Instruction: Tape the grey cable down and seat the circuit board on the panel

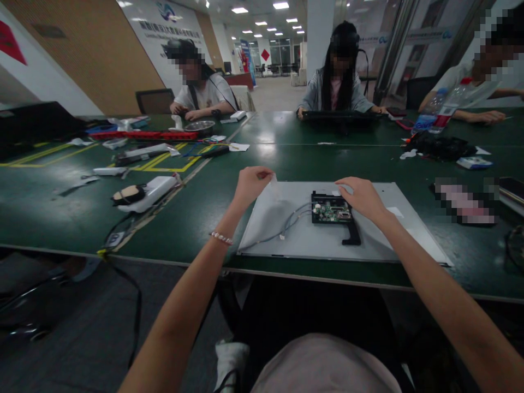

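Observation:
A metal-backed flat panel lies on the table in front of me. On it sits a black plastic bracket with a green circuit board, and grey cables run from the board to the left. My left hand, raised over the panel's upper left corner, pinches a thin translucent strip of tape. My right hand hovers by the bracket's upper right corner, thumb and forefinger apart; whether the fingertips touch the bracket is hard to tell. A small white piece shows beside them.
A white device with a cable lies to the left, behind it a red strip and a metal bowl. Bottles, black bundled material and a phone are on the right. Several people sit across the table.

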Motion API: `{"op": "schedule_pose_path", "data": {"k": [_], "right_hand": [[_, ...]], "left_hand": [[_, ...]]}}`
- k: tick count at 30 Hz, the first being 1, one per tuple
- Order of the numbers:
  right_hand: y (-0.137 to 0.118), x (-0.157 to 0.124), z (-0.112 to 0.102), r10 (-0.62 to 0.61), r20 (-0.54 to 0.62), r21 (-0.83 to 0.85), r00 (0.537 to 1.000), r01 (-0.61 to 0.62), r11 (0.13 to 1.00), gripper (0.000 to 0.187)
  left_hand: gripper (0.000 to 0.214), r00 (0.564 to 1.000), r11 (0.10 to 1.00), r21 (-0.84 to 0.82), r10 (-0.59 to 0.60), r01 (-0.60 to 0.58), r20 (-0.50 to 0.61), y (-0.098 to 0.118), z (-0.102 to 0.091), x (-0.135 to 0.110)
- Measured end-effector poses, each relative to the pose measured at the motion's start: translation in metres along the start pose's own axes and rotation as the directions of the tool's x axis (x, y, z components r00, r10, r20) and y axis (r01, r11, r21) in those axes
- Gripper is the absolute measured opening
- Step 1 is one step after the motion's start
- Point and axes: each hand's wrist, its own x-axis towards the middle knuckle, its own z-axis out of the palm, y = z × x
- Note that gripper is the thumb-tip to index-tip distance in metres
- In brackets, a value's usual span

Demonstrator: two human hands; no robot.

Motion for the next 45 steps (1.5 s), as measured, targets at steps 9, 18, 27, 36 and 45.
{"op": "schedule_pose_path", "data": {"k": [9,18,27,36,45], "right_hand": [[-0.049,-0.006,0.005,-0.186,-0.021,0.176,0.982,0.186,0.967,0.036],[-0.081,-0.015,0.015,-0.533,0.204,0.285,0.821,0.471,0.835,0.039],[-0.087,-0.016,0.021,-0.547,0.268,0.153,0.793,0.526,0.837,0.025],[-0.09,-0.018,0.033,-0.56,0.248,0.05,0.79,0.567,0.822,0.021],[-0.095,-0.02,0.033,-0.548,0.262,0.021,0.794,0.563,0.826,0.018]], "left_hand": [[0.018,0.971,0.927,-0.326,-0.122,0.185,0.205,0.025,0.023,-0.046],[0.015,0.956,0.99,0.055,-0.139,0.128,0.26,0.03,0.029,-0.064],[0.02,0.976,0.866,0.47,0.085,-0.171,0.199,0.084,0.019,-0.098],[0.021,0.957,0.834,0.533,-0.024,-0.14,0.29,0.098,0.033,-0.119],[0.025,0.975,0.901,0.433,-0.125,0.033,0.186,0.079,0.045,-0.128]]}}
